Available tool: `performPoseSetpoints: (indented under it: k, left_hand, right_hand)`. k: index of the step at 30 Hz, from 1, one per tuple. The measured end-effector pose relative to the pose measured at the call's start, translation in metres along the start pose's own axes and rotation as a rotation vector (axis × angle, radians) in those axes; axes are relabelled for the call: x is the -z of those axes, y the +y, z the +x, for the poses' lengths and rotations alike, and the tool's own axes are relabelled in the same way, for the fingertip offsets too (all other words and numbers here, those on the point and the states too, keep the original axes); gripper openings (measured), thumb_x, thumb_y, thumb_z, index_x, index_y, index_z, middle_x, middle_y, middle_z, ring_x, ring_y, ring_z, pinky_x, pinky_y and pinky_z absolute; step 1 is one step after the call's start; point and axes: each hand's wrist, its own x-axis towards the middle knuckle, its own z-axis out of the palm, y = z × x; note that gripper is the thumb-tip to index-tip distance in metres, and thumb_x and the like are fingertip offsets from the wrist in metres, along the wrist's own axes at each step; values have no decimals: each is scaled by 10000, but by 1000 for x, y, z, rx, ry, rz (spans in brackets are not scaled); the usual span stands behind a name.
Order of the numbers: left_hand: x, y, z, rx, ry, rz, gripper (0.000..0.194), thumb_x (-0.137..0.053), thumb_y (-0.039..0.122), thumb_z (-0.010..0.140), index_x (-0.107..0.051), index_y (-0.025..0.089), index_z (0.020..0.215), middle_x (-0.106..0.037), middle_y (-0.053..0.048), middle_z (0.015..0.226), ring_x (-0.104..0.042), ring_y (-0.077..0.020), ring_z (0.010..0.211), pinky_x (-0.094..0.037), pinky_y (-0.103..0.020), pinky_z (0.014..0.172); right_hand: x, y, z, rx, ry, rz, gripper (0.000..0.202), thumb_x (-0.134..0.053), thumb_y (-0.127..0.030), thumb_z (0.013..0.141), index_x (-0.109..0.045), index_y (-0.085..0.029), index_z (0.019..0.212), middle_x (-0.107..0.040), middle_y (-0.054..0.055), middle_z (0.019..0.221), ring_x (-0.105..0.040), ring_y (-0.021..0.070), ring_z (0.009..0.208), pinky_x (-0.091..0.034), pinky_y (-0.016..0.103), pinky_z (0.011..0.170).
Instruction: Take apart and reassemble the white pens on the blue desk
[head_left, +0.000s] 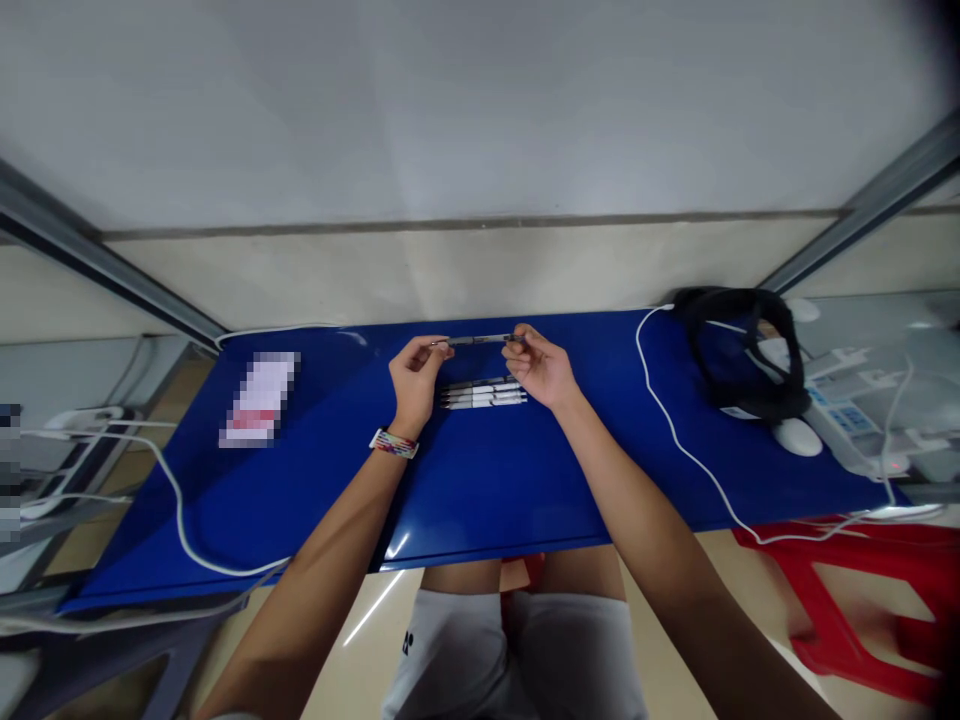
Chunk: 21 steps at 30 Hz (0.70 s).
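Note:
Between my two hands a slim pen [478, 340] lies level, just beyond a row of pens. My left hand [417, 372] pinches its left end with thumb and fingers. At the other end, my right hand [541, 366] is closed on the pen's dark tip. Several white-and-black pens [484, 394] lie side by side on the blue table [495, 480], right below the held pen. The fingers of my right hand are close to the right ends of that row. A woven multicoloured band [394, 443] circles my left wrist.
A blurred-out flat pinkish item [260, 398] lies on the table's left. To the right are a black head strap [750, 355], a white cable [679, 440] and a clear plastic box [847, 405]. A red stool [862, 590] stands below right; a wall [480, 265] rises behind.

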Motion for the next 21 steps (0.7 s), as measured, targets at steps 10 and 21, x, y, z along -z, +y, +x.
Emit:
performPoseSetpoints:
  k: [10,21]
  left_hand:
    - [1,-4,1,14,12,9,219,-859,413,887,-829,215,974,-782,-41,832,-746,-185,803,-605,-336,834]
    - [2,-4,0,27,-34,0,191,-853,381,894,-829,212,980,-781,-43,835,-747,-185,814,-585,-326,829]
  right_hand:
    - [1,2,0,9,10,32,65,-625,-167,974,-687,-180,961,-592,7,739,-498,112,633,-459,210,561]
    - [3,2,0,28,9,25,94,-609,-157,948,-687,-198,978,-563,-5,736,-502,120,651,-488,221,605]
